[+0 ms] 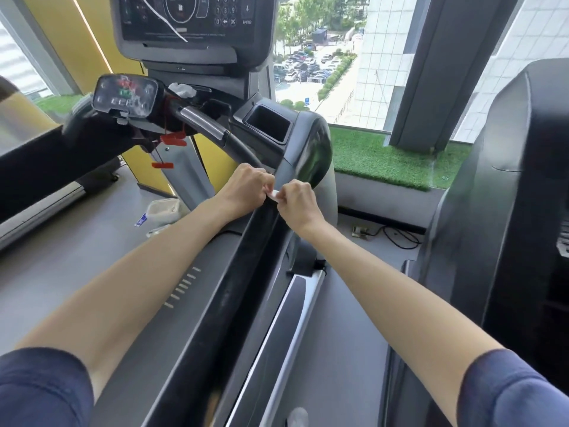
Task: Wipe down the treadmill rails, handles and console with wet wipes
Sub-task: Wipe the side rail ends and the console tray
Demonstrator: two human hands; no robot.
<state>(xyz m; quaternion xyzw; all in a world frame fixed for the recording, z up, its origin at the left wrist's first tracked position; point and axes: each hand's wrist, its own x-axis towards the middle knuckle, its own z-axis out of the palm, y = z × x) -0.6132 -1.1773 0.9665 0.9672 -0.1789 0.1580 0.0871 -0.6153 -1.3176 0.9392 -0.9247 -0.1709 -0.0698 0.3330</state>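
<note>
My left hand [246,188] and right hand [295,204] meet at the upper end of the black rail [243,282]. The fingers of both are curled, pinching a small white wipe [275,194] between them, just over the rail. A crumpled white wad [183,89] lies under the console [194,23], beside the handle [209,126]

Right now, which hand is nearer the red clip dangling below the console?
Left. The left hand is right of the red clip; the right hand lies farther right, beyond it. Both pinch a wipe.
</note>
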